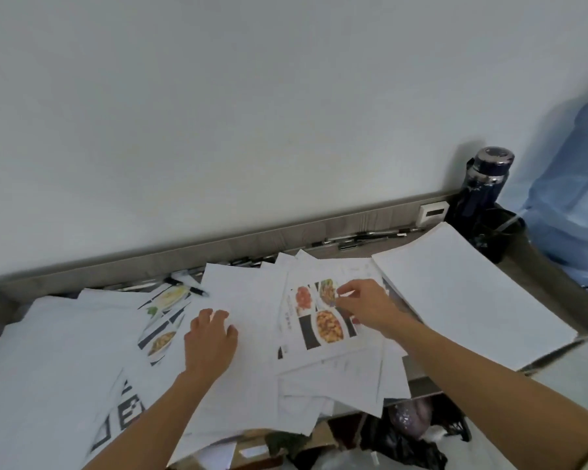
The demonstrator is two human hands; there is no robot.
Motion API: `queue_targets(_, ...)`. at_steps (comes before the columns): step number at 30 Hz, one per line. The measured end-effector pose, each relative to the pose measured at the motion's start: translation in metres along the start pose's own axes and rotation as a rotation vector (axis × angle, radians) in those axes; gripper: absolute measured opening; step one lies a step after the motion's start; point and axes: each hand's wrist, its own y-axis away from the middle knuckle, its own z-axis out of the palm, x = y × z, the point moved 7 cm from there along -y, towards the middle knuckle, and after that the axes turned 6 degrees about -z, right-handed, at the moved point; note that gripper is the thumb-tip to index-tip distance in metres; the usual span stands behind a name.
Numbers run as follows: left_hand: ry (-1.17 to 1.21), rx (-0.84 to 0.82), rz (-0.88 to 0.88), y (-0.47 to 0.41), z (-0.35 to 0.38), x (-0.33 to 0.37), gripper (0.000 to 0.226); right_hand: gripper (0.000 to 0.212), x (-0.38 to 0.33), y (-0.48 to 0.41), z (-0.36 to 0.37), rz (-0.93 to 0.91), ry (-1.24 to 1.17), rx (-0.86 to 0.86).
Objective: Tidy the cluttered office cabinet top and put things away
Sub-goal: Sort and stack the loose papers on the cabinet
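Papers [252, 300] lie scattered over the whole cabinet top [364, 218], many sheets overlapping at different angles, and some hang over the front edge. At the right there is a neat stack [462, 293], already squared. The left hand [208, 344] rests flat and open on a blank sheet, the fingers spread, holding nothing. The right hand [364, 305] pinches with thumb and fingertips at a printed sheet with food photos [319, 320] (if it grips only this sheet or something small on it, I cannot tell).

Such sheets are very light, thin and limp, and they slide easily on each other. I judge it is best to take them at a corner or an edge, while the other palm keeps the pile from moving. Pens [360, 237] lie along the back rail, and a dark bottle [482, 184] stands in the right corner.
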Motion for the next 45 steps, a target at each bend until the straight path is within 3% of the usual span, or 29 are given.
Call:
queue_targets(4,-0.037,-0.154,-0.178,0.002,0.000,-0.071,0.047,0.046,-0.016,0.006,0.074,0.192,-0.350,-0.095)
queue_targets(8,-0.026,-0.204,-0.087,0.012,0.003,-0.085,0.049,0.055,-0.041,0.010,0.128,0.305,-0.580,-0.125)
queue_targets(11,0.082,-0.253,0.003,0.018,0.002,-0.078,0.047,0.038,-0.050,0.015,0.155,0.314,-0.574,-0.133)
queue_targets(16,0.412,-0.340,0.025,0.016,-0.011,-0.076,0.030,0.019,-0.060,0.022,0.173,0.239,-0.341,-0.136)
queue_targets(20,0.455,-0.186,-0.090,0.005,-0.024,-0.104,0.017,0.012,-0.063,0.007,0.121,0.131,-0.119,0.081)
queue_targets(23,0.447,-0.124,-0.231,0.000,-0.026,-0.129,0.009,0.008,-0.058,0.006,0.067,0.154,-0.166,0.153)
queue_targets(25,0.631,-0.248,-0.367,0.005,-0.018,-0.129,0.020,0.011,-0.056,0.012,0.035,0.175,-0.199,0.168)
queue_targets(29,0.976,-0.826,-0.593,0.041,0.004,-0.086,0.051,0.011,-0.051,0.018,0.011,0.205,-0.282,0.170)
queue_targets(30,1.100,-0.863,-0.615,0.041,0.008,-0.075,0.050,0.013,-0.050,0.020,0.012,0.211,-0.314,0.151)
queue_targets(32,1.374,-0.776,-0.674,0.030,0.015,-0.058,0.036,0.018,-0.049,0.026,0.014,0.218,-0.349,0.095)
queue_targets(35,1.532,-0.652,-0.717,0.011,0.025,-0.043,0.033,0.011,-0.050,0.035,0.000,0.191,-0.321,0.061)
queue_targets(39,1.482,-0.676,-0.667,-0.004,0.019,-0.046,0.035,0.010,-0.048,0.038,-0.044,0.147,-0.324,0.196)
queue_targets(45,1.120,-0.811,-0.663,0.001,0.019,-0.095,0.031,0.017,-0.036,0.033,-0.096,0.122,-0.306,0.258)
